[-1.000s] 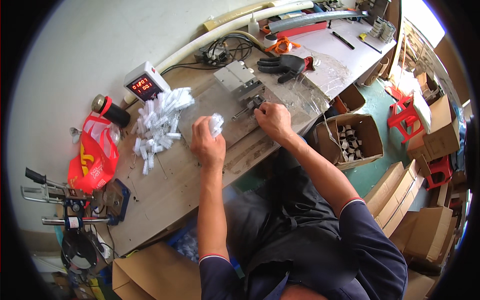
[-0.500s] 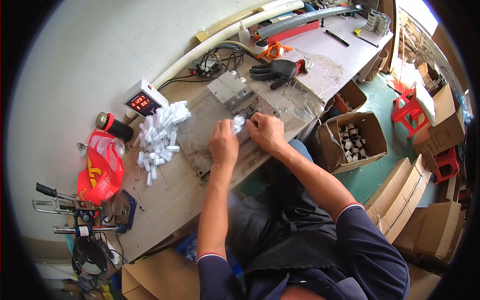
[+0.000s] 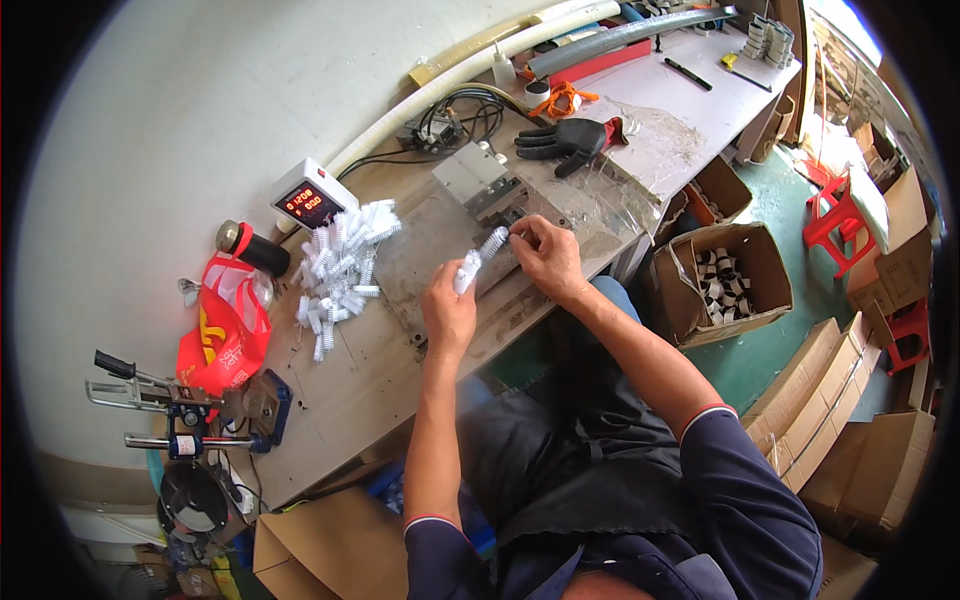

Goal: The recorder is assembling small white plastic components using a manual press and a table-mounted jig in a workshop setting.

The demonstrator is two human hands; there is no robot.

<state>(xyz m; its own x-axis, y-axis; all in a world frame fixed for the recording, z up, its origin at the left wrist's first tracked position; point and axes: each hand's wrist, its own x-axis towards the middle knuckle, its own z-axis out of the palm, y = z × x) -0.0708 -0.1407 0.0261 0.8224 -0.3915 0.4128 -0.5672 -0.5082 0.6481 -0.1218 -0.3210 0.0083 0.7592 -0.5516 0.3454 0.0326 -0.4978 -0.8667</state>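
Observation:
My left hand (image 3: pixel 449 312) is closed round a small clump of clear ribbed tube pieces (image 3: pixel 466 270), whose ends stick out past the fingers. My right hand (image 3: pixel 550 256) pinches the end of one short clear ribbed tube (image 3: pixel 494 240) between thumb and fingers, over the front of the metal fixture (image 3: pixel 472 180). The tube slants from the right fingertips down toward the left hand; whether it touches the clump is hard to tell. On the bench to the left lies a pile of similar tube pieces (image 3: pixel 340 265).
Behind the pile stands a white counter box (image 3: pixel 306 196) with a red lit display. A black work glove (image 3: pixel 568 143) lies beyond the fixture. At left are a dark flask (image 3: pixel 255 248), a red bag (image 3: pixel 225 345) and a lever press (image 3: pixel 185 410). An open carton (image 3: pixel 722 285) stands right of the bench.
My hands have moved apart, the left drawing back toward me. A ribbed tube now shows between them in the right fingertips. The whole view has shifted slightly.

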